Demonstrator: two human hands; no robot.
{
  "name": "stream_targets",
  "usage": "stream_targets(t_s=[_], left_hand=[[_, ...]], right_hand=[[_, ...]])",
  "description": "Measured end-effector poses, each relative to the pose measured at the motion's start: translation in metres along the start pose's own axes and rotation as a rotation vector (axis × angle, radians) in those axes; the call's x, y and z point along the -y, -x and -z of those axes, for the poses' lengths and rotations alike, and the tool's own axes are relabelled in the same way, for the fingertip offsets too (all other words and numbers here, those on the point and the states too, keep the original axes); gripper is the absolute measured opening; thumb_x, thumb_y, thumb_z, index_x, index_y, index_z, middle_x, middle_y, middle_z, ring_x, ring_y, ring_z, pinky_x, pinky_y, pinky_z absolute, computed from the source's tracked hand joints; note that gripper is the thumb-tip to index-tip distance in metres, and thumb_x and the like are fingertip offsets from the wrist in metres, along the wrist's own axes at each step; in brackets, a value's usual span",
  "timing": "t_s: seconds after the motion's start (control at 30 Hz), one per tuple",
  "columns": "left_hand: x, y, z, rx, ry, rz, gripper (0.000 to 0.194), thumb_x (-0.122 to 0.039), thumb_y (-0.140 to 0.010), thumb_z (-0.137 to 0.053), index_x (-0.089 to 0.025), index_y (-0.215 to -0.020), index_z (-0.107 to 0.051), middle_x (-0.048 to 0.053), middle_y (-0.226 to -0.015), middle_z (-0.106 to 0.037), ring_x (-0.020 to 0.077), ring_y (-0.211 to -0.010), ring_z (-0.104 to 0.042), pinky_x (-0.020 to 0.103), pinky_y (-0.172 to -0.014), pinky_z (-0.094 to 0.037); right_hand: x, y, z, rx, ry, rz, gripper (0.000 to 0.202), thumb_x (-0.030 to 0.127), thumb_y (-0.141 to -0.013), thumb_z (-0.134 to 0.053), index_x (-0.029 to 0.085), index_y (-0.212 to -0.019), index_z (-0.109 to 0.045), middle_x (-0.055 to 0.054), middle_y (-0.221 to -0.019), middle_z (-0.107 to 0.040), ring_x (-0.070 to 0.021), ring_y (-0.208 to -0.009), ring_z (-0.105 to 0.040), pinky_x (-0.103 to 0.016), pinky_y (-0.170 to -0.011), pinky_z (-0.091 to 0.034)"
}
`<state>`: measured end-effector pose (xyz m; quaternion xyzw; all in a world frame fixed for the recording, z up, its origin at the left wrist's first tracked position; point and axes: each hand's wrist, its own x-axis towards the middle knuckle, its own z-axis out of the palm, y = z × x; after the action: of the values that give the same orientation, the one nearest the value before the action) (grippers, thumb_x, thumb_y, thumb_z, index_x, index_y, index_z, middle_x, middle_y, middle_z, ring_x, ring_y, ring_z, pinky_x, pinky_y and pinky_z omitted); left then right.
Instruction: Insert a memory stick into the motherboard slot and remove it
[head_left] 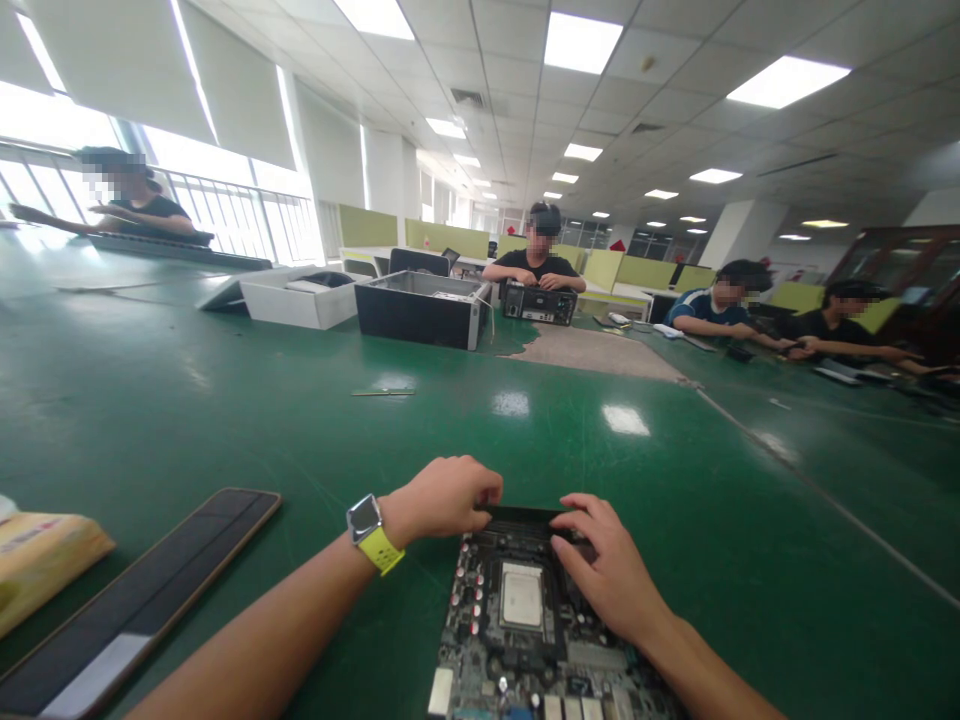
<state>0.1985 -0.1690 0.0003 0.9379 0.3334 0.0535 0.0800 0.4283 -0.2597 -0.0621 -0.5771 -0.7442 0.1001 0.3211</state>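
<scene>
curled fingers point(480, 497) gripping motherboard point(525, 630) edge

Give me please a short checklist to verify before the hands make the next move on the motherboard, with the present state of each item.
1. Motherboard lies flat on the green table: ok.
2. Left hand is on the board's far edge: ok, its fingers curl over the far left corner.
3. Right hand is on the far edge: ok, its fingers rest on the dark strip there.
4. Processor is uncovered, no hand on it: ok.
5. Whether the fingers grip a part or only press: cannot tell.
6. Long dark panel at left lies apart from the board: ok.
</scene>
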Motion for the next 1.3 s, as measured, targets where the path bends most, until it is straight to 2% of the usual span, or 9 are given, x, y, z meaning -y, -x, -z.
stream_targets(t_s=[0.2, 0.37, 0.5, 0.73, 0.87, 0.93, 1.1, 1.2, 1.3], left_hand=[[-0.001, 0.0, 0.0, 0.016, 0.029, -0.008, 0.018, -0.021, -0.068, -0.06, -0.024, -0.086, -0.062, -0.002, -0.081, -0.068, 0.0156, -0.073, -0.06, 0.023, -0.06, -0.04], [0.0, -0.001, -0.002, -0.004, 0.023, -0.033, 0.017, -0.021, -0.071, -0.058, -0.025, -0.087, -0.064, -0.001, -0.087, -0.068, 0.0173, -0.081, -0.061, 0.025, -0.07, -0.044], [0.001, -0.003, -0.006, -0.016, 0.028, -0.046, 0.018, -0.023, -0.073, -0.059, -0.024, -0.09, -0.064, 0.002, -0.09, -0.067, 0.0185, -0.085, -0.061, 0.026, -0.074, -0.045], [0.003, -0.003, -0.007, 0.0, 0.029, -0.074, 0.025, -0.027, -0.071, -0.063, -0.024, -0.096, -0.064, 0.003, -0.093, -0.068, 0.0197, -0.086, -0.061, 0.028, -0.075, -0.045], [0.003, -0.002, -0.001, 0.006, 0.07, -0.079, 0.033, -0.041, -0.072, -0.066, -0.024, -0.1, -0.065, 0.003, -0.095, -0.068, 0.02, -0.086, -0.061, 0.028, -0.074, -0.045], [0.003, -0.002, 0.002, -0.026, 0.105, -0.074, 0.034, -0.047, -0.076, -0.062, -0.023, -0.1, -0.065, 0.004, -0.095, -0.068, 0.019, -0.085, -0.061, 0.027, -0.075, -0.045], [0.008, -0.003, 0.007, -0.156, 0.174, -0.012, 0.035, -0.049, -0.085, -0.05, -0.02, -0.095, -0.066, 0.004, -0.088, -0.068, 0.0166, -0.079, -0.061, 0.025, -0.072, -0.045], [0.011, -0.002, 0.009, -0.201, 0.194, 0.023, 0.036, -0.049, -0.086, -0.048, -0.019, -0.093, -0.066, 0.004, -0.084, -0.068, 0.0155, -0.074, -0.061, 0.025, -0.069, -0.045], [0.014, -0.001, 0.01, -0.218, 0.197, 0.041, 0.034, -0.048, -0.087, -0.048, -0.019, -0.092, -0.066, 0.003, -0.083, -0.068, 0.0147, -0.072, -0.061, 0.024, -0.068, -0.045]], right_hand=[[0.02, 0.009, 0.005, -0.101, 0.071, 0.104, 0.015, 0.027, -0.085, -0.051, 0.022, -0.09, -0.065, -0.01, -0.117, -0.054, -0.0263, -0.114, -0.046, -0.045, -0.095, -0.04], [0.069, 0.027, -0.003, 0.031, 0.184, 0.453, 0.024, 0.036, -0.079, -0.059, 0.025, -0.101, -0.063, -0.008, -0.12, -0.058, -0.0285, -0.111, -0.05, -0.046, -0.093, -0.044], [0.081, 0.035, -0.025, 0.036, 0.261, 0.59, 0.019, 0.041, -0.082, -0.06, 0.033, -0.098, -0.064, -0.002, -0.114, -0.065, -0.0266, -0.103, -0.059, -0.044, -0.085, -0.051], [0.076, 0.058, -0.096, -0.094, 0.126, 0.248, 0.062, 0.059, -0.076, -0.058, 0.029, -0.129, -0.051, -0.01, -0.121, -0.063, -0.0361, -0.099, -0.064, -0.051, -0.074, -0.057], [0.077, 0.069, -0.135, -0.083, 0.159, 0.094, 0.059, 0.061, -0.078, -0.053, 0.026, -0.126, -0.054, -0.014, -0.124, -0.06, -0.0431, -0.106, -0.058, -0.061, -0.078, -0.052], [0.073, 0.07, -0.137, 0.008, 0.167, 0.188, 0.048, 0.056, -0.082, -0.052, 0.031, -0.123, -0.056, -0.011, -0.124, -0.06, -0.0424, -0.109, -0.057, -0.061, -0.08, -0.051], [0.062, 0.054, -0.091, 0.028, 0.203, 0.472, 0.024, 0.043, -0.085, -0.055, 0.046, -0.109, -0.06, 0.001, -0.129, -0.057, -0.0332, -0.113, -0.055, -0.052, -0.088, -0.048], [0.043, 0.029, -0.037, 0.202, 0.208, 0.403, 0.043, 0.054, -0.08, -0.058, 0.041, -0.121, -0.055, -0.001, -0.136, -0.051, -0.0316, -0.123, -0.045, -0.051, -0.1, -0.037], [-0.007, 0.0, 0.014, 0.18, 0.317, 0.179, 0.04, 0.053, -0.086, -0.049, 0.032, -0.119, -0.058, -0.006, -0.126, -0.058, -0.0291, -0.123, -0.044, -0.053, -0.103, -0.03]])
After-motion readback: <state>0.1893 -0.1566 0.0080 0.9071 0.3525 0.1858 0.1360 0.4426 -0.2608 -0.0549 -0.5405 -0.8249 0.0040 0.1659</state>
